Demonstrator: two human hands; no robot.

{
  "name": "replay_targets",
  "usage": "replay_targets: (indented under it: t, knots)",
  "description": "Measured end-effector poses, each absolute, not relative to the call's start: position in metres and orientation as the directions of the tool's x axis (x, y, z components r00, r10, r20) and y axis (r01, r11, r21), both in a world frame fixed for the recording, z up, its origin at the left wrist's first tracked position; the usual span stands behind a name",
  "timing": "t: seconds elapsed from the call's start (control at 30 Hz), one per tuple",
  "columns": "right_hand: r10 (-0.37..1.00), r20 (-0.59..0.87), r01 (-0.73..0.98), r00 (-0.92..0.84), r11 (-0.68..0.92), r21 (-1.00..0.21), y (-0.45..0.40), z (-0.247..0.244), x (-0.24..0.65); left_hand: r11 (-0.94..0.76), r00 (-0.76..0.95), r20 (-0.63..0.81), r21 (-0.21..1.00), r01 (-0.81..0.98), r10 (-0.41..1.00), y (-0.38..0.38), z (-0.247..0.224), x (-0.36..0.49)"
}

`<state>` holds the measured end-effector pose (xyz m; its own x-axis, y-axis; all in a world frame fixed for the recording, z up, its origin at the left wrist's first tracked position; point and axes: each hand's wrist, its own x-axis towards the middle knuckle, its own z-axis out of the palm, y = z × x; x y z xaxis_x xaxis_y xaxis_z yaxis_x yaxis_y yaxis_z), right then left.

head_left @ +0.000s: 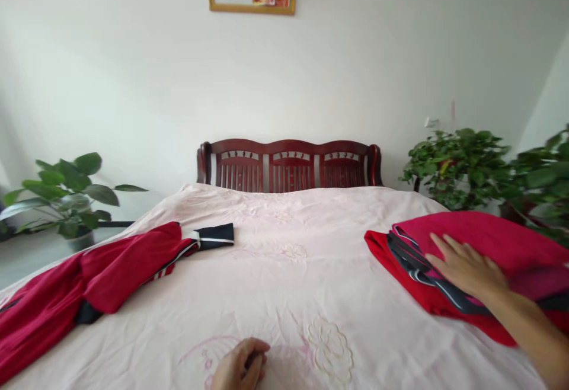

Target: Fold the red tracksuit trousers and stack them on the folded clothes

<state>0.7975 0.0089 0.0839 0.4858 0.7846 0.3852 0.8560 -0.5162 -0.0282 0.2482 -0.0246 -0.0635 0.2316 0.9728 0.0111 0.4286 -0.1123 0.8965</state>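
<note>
Pressure, palm down and even, should flatten the garment pile [524, 242] without shifting its layers; it lies at the right of the bedsheet [275, 289], the open right hand [469, 268] resting there ungripping, the left hand [240, 366] loosely curled, contents unclear. Two hands, one pile, its layers uncountable, and one loose red jacket [122, 274] at left.
</note>
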Motion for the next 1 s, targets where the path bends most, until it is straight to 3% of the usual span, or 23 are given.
replay_targets:
  t: [0.13, 0.23, 0.33, 0.43, 0.53, 0.63, 0.73, 0.87, 1.0]
  knots:
    - [0.756, 0.369, 0.826, 0.541, -0.561, -0.063, 0.025, 0.071, 0.823, -0.162, 0.228, 0.055, 0.863, 0.479, 0.972, -0.026, -0.058, 0.252]
    - [0.695, 0.502, 0.821, 0.514, -0.568, -0.054, 0.029, 0.087, 0.795, -0.182, 0.23, 0.074, 0.849, 0.496, 0.97, -0.026, -0.054, 0.253]
    - [0.721, 0.637, 0.949, 0.274, -0.31, -0.058, 0.029, 0.077, 0.726, -0.194, 0.226, 0.09, 0.846, 0.496, 0.97, -0.028, -0.048, 0.253]
    - [0.849, 0.526, 0.982, 0.058, 0.046, -0.181, 0.023, 0.02, 0.635, -0.201, 0.21, 0.113, 0.858, 0.473, 0.971, -0.03, -0.044, 0.253]
    - [0.89, 0.451, 0.959, -0.067, 0.181, -0.216, 0.007, -0.049, 0.55, -0.215, 0.189, 0.144, 0.869, 0.445, 0.971, -0.032, -0.045, 0.251]
    - [0.896, 0.436, 0.977, -0.08, 0.157, -0.142, -0.012, -0.087, 0.494, -0.225, 0.169, 0.167, 0.876, 0.426, 0.971, -0.033, -0.048, 0.248]
    - [0.866, 0.488, 0.986, -0.109, 0.156, -0.056, -0.024, -0.09, 0.475, -0.265, 0.149, 0.22, 0.836, 0.48, 0.964, -0.033, -0.047, 0.241]
    - [0.876, 0.469, 0.983, -0.111, 0.165, -0.077, -0.027, -0.079, 0.478, -0.237, 0.083, 0.248, 0.698, 0.676, 0.965, -0.027, -0.042, 0.218]
    - [0.883, 0.462, 0.981, -0.088, 0.158, -0.115, -0.027, -0.076, 0.478, -0.077, -0.081, 0.239, 0.587, 0.806, 0.968, -0.01, -0.04, 0.182]
